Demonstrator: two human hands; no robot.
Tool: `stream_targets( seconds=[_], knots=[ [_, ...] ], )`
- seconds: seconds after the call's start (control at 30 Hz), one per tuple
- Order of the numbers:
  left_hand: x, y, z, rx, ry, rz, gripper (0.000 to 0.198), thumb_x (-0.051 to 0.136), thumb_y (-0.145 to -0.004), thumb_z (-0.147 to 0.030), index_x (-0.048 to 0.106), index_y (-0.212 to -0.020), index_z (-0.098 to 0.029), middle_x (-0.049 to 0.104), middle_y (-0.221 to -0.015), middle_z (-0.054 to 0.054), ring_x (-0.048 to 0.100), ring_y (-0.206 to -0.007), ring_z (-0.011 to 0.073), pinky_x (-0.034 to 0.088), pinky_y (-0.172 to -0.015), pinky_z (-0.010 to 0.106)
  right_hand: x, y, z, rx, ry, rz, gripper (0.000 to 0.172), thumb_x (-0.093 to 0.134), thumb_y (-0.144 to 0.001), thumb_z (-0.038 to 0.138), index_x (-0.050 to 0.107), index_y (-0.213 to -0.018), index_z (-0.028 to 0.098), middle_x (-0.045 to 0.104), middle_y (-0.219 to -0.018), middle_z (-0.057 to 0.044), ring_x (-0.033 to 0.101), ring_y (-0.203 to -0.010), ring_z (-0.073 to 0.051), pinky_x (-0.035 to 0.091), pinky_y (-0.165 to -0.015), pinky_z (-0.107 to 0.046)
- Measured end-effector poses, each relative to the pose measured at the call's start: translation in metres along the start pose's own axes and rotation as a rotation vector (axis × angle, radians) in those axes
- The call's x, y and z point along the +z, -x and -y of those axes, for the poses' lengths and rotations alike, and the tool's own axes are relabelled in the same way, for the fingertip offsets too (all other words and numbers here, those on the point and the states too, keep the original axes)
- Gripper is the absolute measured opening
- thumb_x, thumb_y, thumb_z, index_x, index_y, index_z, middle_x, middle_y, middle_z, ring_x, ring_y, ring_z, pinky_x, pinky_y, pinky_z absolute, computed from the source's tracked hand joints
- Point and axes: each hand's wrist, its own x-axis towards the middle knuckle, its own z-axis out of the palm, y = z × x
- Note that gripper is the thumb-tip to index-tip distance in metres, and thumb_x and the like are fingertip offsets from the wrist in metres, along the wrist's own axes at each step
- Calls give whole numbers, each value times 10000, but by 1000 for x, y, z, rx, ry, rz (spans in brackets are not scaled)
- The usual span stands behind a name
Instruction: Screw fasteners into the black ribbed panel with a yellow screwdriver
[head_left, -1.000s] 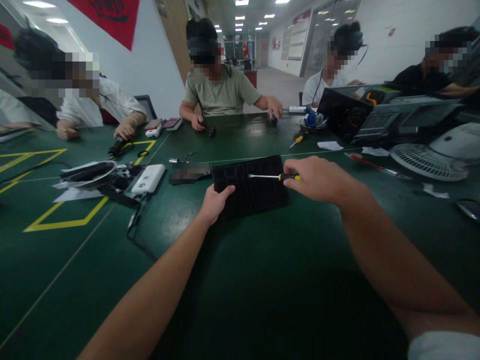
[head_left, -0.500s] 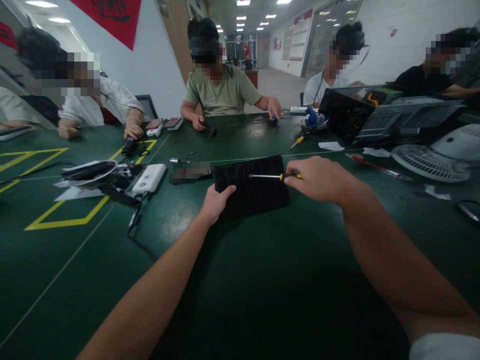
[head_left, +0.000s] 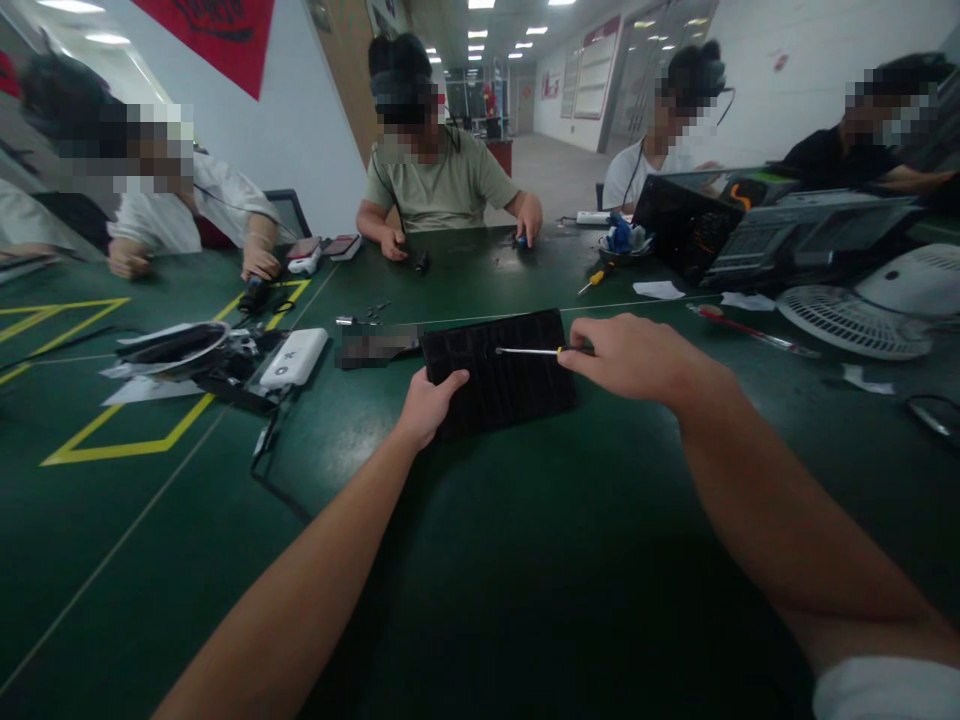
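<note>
My left hand (head_left: 429, 408) grips the left edge of a flat black rectangular panel (head_left: 517, 385), its thumb lying on the upper face. The panel is tilted a little over the green table. In my right hand (head_left: 626, 355) is a screwdriver (head_left: 532, 351) with a yellow and black handle, held nearly level. Its metal shank points left, and the tip meets the panel's face near the upper middle. Whether a screw sits under the tip is too small to tell. Beyond the panel's left edge lies a dark flat piece (head_left: 379, 347), partly blurred out.
Small metal parts (head_left: 360, 320) lie behind the panel. To the left are a white power bank (head_left: 295, 358) and papers with a round item (head_left: 176, 345). A white fan (head_left: 855, 322), a red pen (head_left: 750, 330) and computer cases (head_left: 806, 235) occupy the right. Several people sit around the table (head_left: 480, 560).
The view has shifted slightly. My right hand has turned a little on the screwdriver handle, while the tip stays on the panel. A person opposite has moved a hand slightly leftward.
</note>
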Motion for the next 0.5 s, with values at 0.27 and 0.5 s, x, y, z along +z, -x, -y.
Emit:
stream_targets(
  seconds=[0.27, 0.5],
  knots=[
    [0, 0, 0, -2, -3, 5, 409, 947, -678, -322, 780, -1023, -181, 844, -1058, 110, 809, -1090, 344, 630, -1075, 547, 2, 0, -3, -30, 16, -19, 313, 571, -1014, 430, 710, -1229, 250, 784, -1096, -134, 707, -960, -334, 451, -754, -409],
    [0, 0, -1, -2, -6, 5, 398, 943, -689, -312, 785, -1028, -177, 844, -1065, 112, 807, -1104, 345, 620, -1097, 556, 1, 0, -4, -42, 14, -19, 271, 575, -1024, 421, 713, -1180, 248, 790, -1118, -137, 716, -973, -334, 417, -716, -400]
  ],
)
